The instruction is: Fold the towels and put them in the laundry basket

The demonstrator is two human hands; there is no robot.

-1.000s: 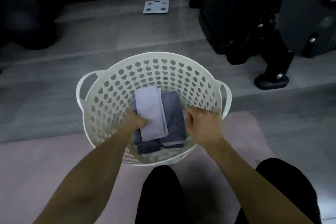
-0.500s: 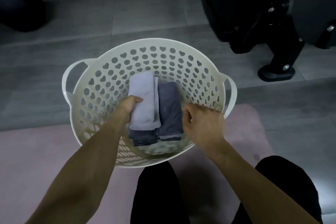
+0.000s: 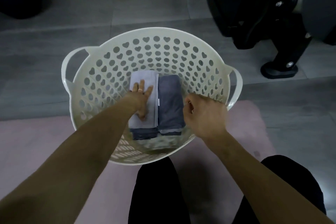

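Now a white laundry basket (image 3: 209,54) with heart-shaped holes sits on a pink rug (image 3: 36,142), grey floor beyond; inside, a folded dark grey towel (image 3: 170,100) lies just beside a folded pale lilac towel (image 3: 145,82), which rests on another dark towel (image 3: 144,133); the left hand (image 3: 142,96), which gripped the lilac towel's edge a moment ago, now lies flat with fingers spread, pressing it down; the right hand (image 3: 204,114) hovers loosely curled, holding nothing; this towel looks placed, so that step seems done.
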